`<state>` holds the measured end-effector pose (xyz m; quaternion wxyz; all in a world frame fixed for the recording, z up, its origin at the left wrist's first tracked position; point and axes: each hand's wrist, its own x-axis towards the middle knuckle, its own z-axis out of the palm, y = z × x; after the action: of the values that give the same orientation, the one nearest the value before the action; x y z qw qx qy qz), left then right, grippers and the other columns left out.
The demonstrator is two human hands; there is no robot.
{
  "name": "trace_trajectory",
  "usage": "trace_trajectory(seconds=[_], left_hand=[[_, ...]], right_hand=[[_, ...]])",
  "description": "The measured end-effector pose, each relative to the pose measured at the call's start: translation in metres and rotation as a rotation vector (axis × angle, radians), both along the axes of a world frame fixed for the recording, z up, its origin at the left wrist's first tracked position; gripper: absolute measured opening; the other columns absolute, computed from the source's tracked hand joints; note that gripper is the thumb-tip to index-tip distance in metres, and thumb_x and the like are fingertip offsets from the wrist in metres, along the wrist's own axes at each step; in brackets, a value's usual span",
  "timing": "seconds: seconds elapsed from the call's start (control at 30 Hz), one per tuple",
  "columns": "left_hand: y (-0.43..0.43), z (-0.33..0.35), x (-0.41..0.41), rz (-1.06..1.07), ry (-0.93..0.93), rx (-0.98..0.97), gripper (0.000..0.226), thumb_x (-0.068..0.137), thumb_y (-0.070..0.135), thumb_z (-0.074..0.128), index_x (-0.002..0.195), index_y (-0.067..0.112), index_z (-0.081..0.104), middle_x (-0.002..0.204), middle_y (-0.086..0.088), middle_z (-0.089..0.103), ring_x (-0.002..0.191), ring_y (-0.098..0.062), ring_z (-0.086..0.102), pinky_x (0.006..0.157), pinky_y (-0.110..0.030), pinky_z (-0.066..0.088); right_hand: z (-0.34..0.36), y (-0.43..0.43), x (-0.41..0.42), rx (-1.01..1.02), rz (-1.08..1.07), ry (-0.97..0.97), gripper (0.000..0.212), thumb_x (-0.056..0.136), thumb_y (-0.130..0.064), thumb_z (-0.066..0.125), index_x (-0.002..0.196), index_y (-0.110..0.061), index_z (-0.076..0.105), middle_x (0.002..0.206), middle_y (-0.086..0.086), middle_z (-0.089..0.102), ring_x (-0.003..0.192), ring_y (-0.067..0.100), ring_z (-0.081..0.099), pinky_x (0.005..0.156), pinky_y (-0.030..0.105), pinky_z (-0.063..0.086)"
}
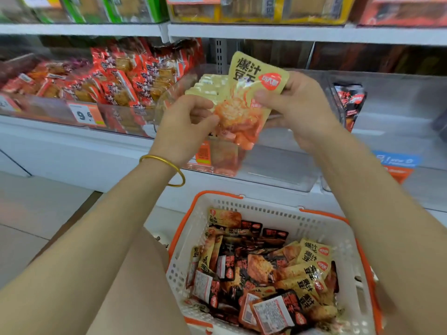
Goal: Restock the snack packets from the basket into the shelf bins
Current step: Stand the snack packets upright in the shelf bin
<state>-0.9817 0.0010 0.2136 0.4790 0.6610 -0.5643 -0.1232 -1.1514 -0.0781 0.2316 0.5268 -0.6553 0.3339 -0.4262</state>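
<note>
Left hand (188,117) and right hand (297,110) pinch one yellow packet (251,97) between them, above the basket (266,206). Placing is under way, I judge; next it needs tucking into the bin (278,165) just behind both hands.

Top of the frame is taken up by boxed stuff: green boxes (108,8) upper left, a yellow box (256,10) in the middle, a red box (401,10) upper right. A price tag (85,114) showing a 9 is stuck at left. A perforated metal upright (220,54) is seen top centre, a blue label (396,159) at right, a gold bangle (167,165) left of centre, and pale floor tiles (29,213) lower left.
</note>
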Motion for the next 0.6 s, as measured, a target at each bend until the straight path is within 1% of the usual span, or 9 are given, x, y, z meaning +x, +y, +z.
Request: trace_trajectory(seconds=[0.07,0.1,0.17,0.23,0.27,0.33,0.4,0.5,0.6], left_hand=[[-0.005,0.001,0.009,0.072,-0.156,-0.018,0.022,0.091,0.01,0.058,0.113,0.006,0.059,0.1,-0.004,0.058,0.088,-0.011,0.052,0.08,-0.018,0.047],[-0.008,-0.003,0.012,0.09,-0.223,0.002,0.023,0.092,0.008,0.056,0.114,0.005,0.059,0.106,-0.007,0.058,0.093,-0.013,0.052,0.083,-0.022,0.045],[-0.012,-0.013,0.018,0.097,-0.324,0.038,0.025,0.092,0.005,0.054,0.116,0.004,0.059,0.115,-0.011,0.057,0.103,-0.021,0.053,0.091,-0.031,0.043],[-0.016,-0.021,0.021,0.098,-0.37,0.047,0.026,0.09,0.004,0.053,0.115,0.005,0.059,0.116,-0.014,0.056,0.108,-0.028,0.053,0.093,-0.041,0.044],[-0.017,-0.025,0.021,0.103,-0.379,0.043,0.026,0.089,0.003,0.053,0.115,0.005,0.059,0.115,-0.014,0.055,0.108,-0.03,0.052,0.092,-0.044,0.045],[-0.019,-0.029,0.022,0.121,-0.411,0.031,0.028,0.088,0.001,0.053,0.114,0.006,0.06,0.112,-0.015,0.055,0.108,-0.031,0.051,0.089,-0.047,0.046],[-0.02,-0.033,0.022,0.137,-0.44,0.018,0.027,0.088,0.001,0.052,0.113,0.006,0.059,0.11,-0.015,0.055,0.106,-0.032,0.051,0.085,-0.048,0.047],[-0.02,-0.037,0.024,0.134,-0.45,-0.003,0.029,0.087,0.0,0.053,0.115,0.006,0.059,0.112,-0.016,0.054,0.106,-0.033,0.052,0.081,-0.05,0.049],[-0.019,-0.04,0.024,0.131,-0.496,-0.018,0.032,0.086,0.0,0.054,0.117,0.006,0.058,0.116,-0.015,0.055,0.108,-0.034,0.05,0.086,-0.048,0.046]], right_hand=[[0.008,-0.008,0.013,-0.162,-0.096,0.051,0.013,0.08,-0.013,0.069,0.083,-0.021,0.059,0.097,0.014,0.069,0.087,0.025,0.068,0.074,0.05,0.057],[0.008,-0.011,0.019,-0.224,-0.126,0.091,0.016,0.075,-0.017,0.07,0.077,-0.027,0.057,0.097,0.014,0.068,0.09,0.027,0.068,0.076,0.051,0.055],[0.002,-0.016,0.03,-0.29,-0.138,0.185,0.023,0.073,-0.015,0.072,0.072,-0.031,0.055,0.091,0.01,0.068,0.09,0.029,0.067,0.079,0.049,0.054],[-0.01,-0.019,0.039,-0.302,-0.102,0.302,0.02,0.076,-0.009,0.073,0.075,-0.024,0.06,0.086,0.007,0.067,0.089,0.029,0.066,0.078,0.047,0.053],[-0.018,-0.02,0.043,-0.302,-0.091,0.357,0.015,0.076,-0.008,0.073,0.083,-0.017,0.063,0.087,0.007,0.066,0.088,0.027,0.065,0.078,0.045,0.053],[-0.033,-0.019,0.047,-0.326,-0.137,0.488,0.032,0.075,-0.01,0.074,0.104,-0.014,0.061,0.098,0.007,0.065,0.088,0.022,0.059,0.081,0.039,0.05],[-0.045,-0.016,0.048,-0.386,-0.205,0.623,0.039,0.078,-0.016,0.072,0.113,-0.019,0.055,0.106,0.006,0.065,0.094,0.025,0.059,0.082,0.04,0.049],[-0.053,-0.015,0.045,-0.435,-0.211,0.748,0.03,0.083,-0.026,0.069,0.111,-0.019,0.061,0.108,0.007,0.066,0.102,0.029,0.059,0.083,0.04,0.049],[-0.05,-0.017,0.044,-0.436,-0.186,0.762,0.017,0.081,-0.026,0.071,0.092,-0.014,0.064,0.091,0.006,0.064,0.091,0.026,0.059,0.072,0.032,0.045]])
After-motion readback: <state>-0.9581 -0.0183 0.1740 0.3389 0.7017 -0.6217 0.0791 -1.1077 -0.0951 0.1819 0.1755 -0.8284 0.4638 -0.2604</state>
